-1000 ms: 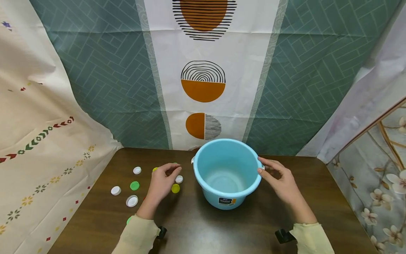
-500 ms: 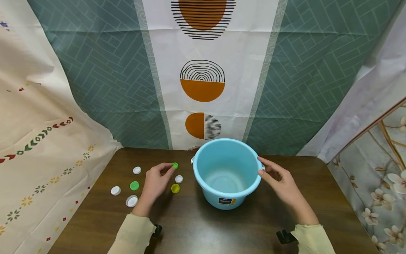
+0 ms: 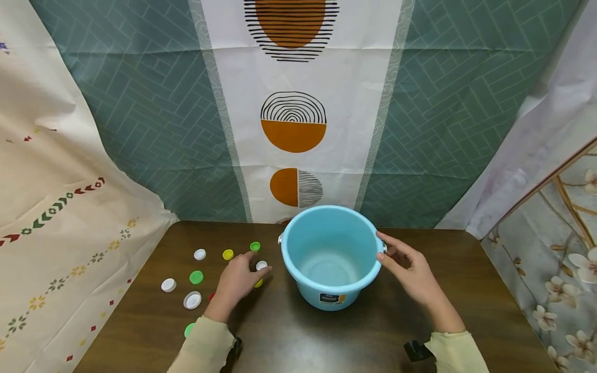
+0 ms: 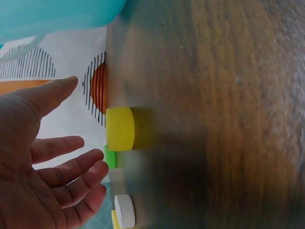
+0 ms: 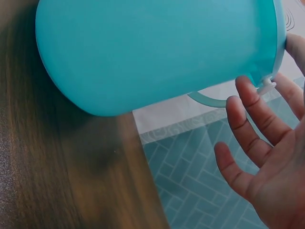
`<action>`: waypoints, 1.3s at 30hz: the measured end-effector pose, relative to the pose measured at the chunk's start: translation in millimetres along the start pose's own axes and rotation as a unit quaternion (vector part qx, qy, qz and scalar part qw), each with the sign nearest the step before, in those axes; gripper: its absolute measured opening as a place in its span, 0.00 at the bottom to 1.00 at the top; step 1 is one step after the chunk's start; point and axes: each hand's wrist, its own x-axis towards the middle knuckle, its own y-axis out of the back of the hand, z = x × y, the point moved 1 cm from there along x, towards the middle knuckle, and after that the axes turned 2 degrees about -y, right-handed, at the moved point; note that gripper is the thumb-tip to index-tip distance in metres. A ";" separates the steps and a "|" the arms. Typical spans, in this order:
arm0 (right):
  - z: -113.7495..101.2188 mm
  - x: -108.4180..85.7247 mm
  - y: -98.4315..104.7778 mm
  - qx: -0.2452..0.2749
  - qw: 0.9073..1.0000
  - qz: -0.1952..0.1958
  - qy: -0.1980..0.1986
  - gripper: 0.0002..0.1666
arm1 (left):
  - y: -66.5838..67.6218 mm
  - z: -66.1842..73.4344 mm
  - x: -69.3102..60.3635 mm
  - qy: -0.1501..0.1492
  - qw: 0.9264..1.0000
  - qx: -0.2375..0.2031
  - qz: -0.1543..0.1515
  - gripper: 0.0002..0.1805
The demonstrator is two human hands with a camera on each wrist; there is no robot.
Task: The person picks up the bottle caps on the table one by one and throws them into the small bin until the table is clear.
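Note:
My left hand [image 3: 239, 277] hovers low over the table with thumb and fingers spread, holding nothing. A white bottle cap [image 3: 261, 265] lies between its thumb and index finger in the head view. Partly behind the thumb is a yellow bottle cap [image 3: 258, 283], which also appears as a yellow cap [image 4: 120, 129] in the left wrist view. Just beyond the fingertips sits a green cap [image 3: 255, 246]. My right hand [image 3: 410, 269] holds the rim of a light blue bucket [image 3: 322, 294] near its right handle joint, thumb and fingers on the edge.
More caps lie on the dark wooden table [image 3: 298, 347] at the left: a yellow cap [image 3: 228, 254], a green cap [image 3: 196, 277], several white ones such as a large white cap [image 3: 192, 300], and a partly hidden red one. A patterned cloth [image 3: 294, 72] hangs behind.
My left hand has drawn back from beside the far green cap toward the white and yellow caps, and its fingers have spread. The right hand stays on the bucket rim.

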 end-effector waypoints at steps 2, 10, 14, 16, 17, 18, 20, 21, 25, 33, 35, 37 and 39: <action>-3.9 -0.6 -0.5 -0.001 1.000 0.001 -0.002 0.28 | -3.2 0.1 1.1 0.000 1.000 0.008 -0.003 0.33; -4.3 -0.7 -0.8 0.009 1.000 0.001 -0.010 0.28 | -12.0 -4.3 5.3 0.004 1.000 0.022 -0.007 0.26; -4.4 -1.0 -0.9 0.015 1.000 -0.001 -0.010 0.28 | -15.0 -5.8 6.9 0.005 0.999 0.034 -0.001 0.26; -4.6 -1.2 -1.0 0.018 1.000 -0.003 -0.010 0.28 | -15.4 -5.5 7.5 0.005 0.999 0.039 0.000 0.26; -4.7 -1.1 -1.0 0.019 1.000 -0.003 -0.009 0.28 | -15.3 -5.2 7.7 0.005 0.999 0.042 0.000 0.26; -4.8 -1.0 -1.0 0.019 1.000 -0.004 -0.008 0.28 | -15.3 -4.9 7.9 0.005 0.999 0.044 0.000 0.25; -4.7 -0.5 -0.9 0.020 1.000 -0.004 -0.007 0.28 | -15.0 -4.3 8.1 0.006 0.999 0.047 -0.001 0.24; -4.3 -0.2 -0.9 0.019 1.000 -0.003 -0.006 0.28 | -14.9 -4.1 8.2 0.006 0.999 0.049 -0.001 0.23; 0.8 1.9 -0.7 0.022 1.000 -0.004 -0.002 0.28 | -15.0 -3.7 8.7 0.007 0.998 0.055 -0.002 0.21; 25.6 7.2 -1.0 0.024 1.000 -0.002 0.005 0.28 | -16.3 -4.4 9.4 0.013 0.997 0.074 0.002 0.20; 27.7 7.5 -1.1 0.025 1.000 -0.003 0.005 0.28 | -16.6 -4.5 9.4 0.014 0.997 0.078 0.004 0.20; 28.3 7.5 -1.1 0.027 1.000 -0.005 0.005 0.28 | -16.7 -4.3 9.2 0.014 0.997 0.082 0.005 0.20; 28.3 7.4 -1.3 0.028 1.000 -0.005 0.005 0.28 | -16.6 -3.6 9.1 0.015 0.996 0.085 0.005 0.20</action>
